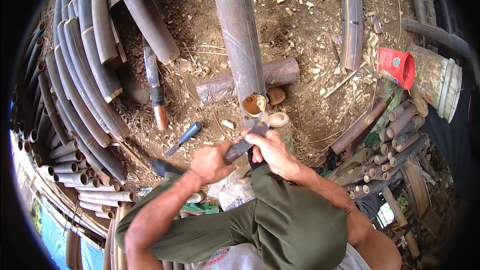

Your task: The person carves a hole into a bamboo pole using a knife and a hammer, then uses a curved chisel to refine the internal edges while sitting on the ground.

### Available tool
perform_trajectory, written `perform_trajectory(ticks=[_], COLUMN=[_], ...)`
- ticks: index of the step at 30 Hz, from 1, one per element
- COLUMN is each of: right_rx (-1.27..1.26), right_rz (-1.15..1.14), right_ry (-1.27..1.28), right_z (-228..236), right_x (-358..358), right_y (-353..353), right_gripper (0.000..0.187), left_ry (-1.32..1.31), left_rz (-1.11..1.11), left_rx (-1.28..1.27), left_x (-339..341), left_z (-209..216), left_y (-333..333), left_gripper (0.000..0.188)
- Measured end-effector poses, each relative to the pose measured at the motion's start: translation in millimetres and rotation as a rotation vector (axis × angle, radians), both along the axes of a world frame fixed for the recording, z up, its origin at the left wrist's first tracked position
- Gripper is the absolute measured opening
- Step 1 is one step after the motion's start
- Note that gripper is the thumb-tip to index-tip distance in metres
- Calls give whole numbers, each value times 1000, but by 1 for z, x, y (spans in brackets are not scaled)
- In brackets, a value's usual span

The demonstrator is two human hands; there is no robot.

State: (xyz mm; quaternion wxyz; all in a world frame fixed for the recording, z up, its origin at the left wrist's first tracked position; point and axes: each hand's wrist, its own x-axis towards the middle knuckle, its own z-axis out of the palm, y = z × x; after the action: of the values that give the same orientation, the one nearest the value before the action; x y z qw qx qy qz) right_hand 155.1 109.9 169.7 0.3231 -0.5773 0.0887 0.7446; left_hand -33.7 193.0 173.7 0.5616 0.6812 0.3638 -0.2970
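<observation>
A thick bamboo pole (237, 30) lies pointing toward me, its near end raised on a short log. At its cut mouth, a dark flat blade (242, 148), apparently a knife, touches the rim, and a pale curled shaving (261, 103) sits there. My left hand (211, 163) is closed around the lower end of the knife; its handle is hidden in the fist. My right hand (272, 151) grips the blade farther up, the thumb pressed on its flat. Just beyond my right hand stands a short pale-rimmed cylinder (280, 122).
A blue-handled knife (189, 132) and a larger wooden-handled blade (159, 105) lie on the chip-strewn ground to the left. The supporting log (282, 71) runs crosswise. Bamboo poles (85, 70) crowd the left; a red tub (400, 67), a dirty bucket (436, 82) and stacked bamboo (400, 135) stand right.
</observation>
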Motion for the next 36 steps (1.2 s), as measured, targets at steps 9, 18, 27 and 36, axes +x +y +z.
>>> perform_trajectory(ticks=[9,18,27,36], right_rx=[176,260,178,199], right_rz=[641,-74,-950,-180], right_ry=[-953,-75,743,440], right_z=[-10,-15,-13,18], right_x=[0,-43,-10,-1], right_y=[-22,32,40,-1], right_gripper=[28,16,30,37], left_ry=[-43,-11,124,228], left_rz=[765,94,-977,-390], left_rx=[-134,432,644,68], left_x=[67,-7,159,52], left_z=[-3,-2,82,65], left_y=[-102,32,135,50], left_gripper=[62,28,17,50])
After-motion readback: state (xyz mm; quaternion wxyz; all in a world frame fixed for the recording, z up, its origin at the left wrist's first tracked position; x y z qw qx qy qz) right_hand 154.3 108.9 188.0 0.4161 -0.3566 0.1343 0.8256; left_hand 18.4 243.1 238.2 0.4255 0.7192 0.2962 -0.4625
